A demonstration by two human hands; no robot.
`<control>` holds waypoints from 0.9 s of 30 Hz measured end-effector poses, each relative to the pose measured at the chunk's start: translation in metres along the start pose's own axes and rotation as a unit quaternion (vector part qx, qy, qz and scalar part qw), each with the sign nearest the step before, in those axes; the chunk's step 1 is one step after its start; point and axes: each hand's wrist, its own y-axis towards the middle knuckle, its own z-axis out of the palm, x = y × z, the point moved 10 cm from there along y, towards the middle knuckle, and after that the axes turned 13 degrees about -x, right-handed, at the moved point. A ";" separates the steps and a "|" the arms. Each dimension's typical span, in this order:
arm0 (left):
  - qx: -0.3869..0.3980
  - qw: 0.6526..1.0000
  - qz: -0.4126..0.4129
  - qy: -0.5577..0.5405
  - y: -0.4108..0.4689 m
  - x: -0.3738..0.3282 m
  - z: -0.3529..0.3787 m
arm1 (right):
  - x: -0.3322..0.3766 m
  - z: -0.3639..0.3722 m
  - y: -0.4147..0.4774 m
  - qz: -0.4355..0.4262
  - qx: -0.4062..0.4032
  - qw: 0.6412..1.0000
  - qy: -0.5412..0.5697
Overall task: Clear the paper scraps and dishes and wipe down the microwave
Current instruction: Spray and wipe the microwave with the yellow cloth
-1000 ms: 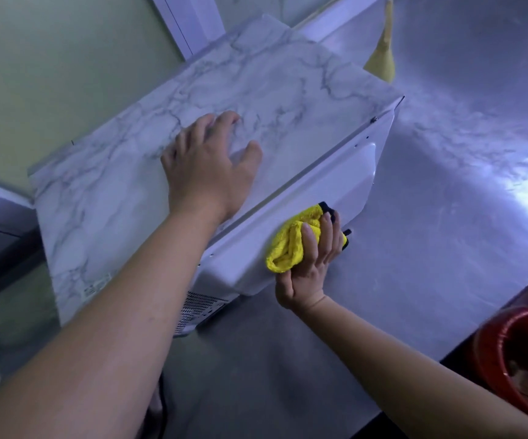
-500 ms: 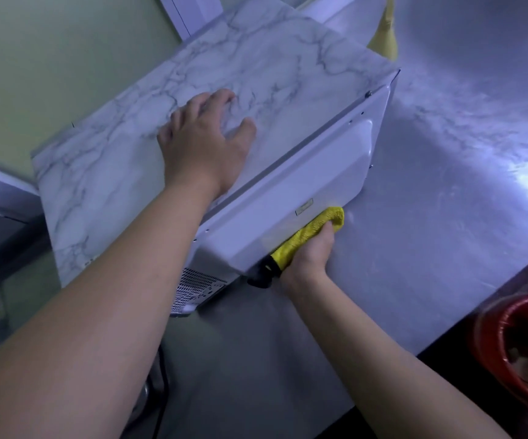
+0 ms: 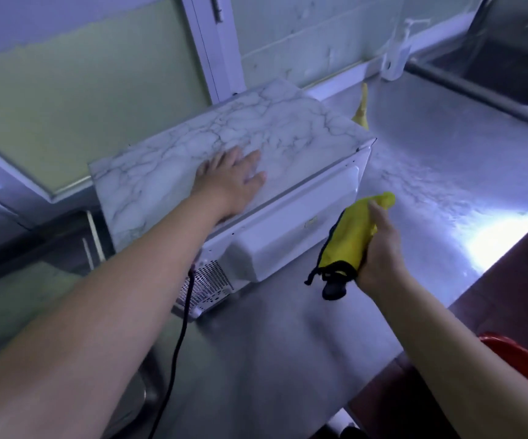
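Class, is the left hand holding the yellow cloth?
No, the right hand grips the yellow cloth; the left hand rests flat on the microwave.

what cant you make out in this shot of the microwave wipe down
Head view:
- microwave far side: turned away from the camera.
- yellow object behind the microwave: lower part hidden by its corner; unidentifiable.
- red container: cut off by the right edge, contents unseen.
- sink: cut off by the right edge.

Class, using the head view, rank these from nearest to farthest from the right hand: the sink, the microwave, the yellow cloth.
1. yellow cloth, in the grip of the right hand.
2. microwave, just to its left.
3. sink, far back right.
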 end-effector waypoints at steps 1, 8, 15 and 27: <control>0.002 1.000 -0.001 0.014 -0.009 0.015 -0.003 | 0.026 0.014 -0.006 -0.094 -0.002 0.995 -0.029; -0.067 0.997 -0.028 0.030 -0.040 0.058 -0.018 | 0.019 0.095 -0.025 -0.389 -0.118 0.857 -0.318; -0.120 0.992 -0.015 0.042 -0.033 0.055 -0.019 | -0.056 0.107 -0.067 -0.475 -0.141 0.815 -0.300; -0.120 0.992 -0.008 0.034 -0.030 0.056 -0.017 | -0.149 0.098 -0.078 -0.670 -0.112 0.683 -0.269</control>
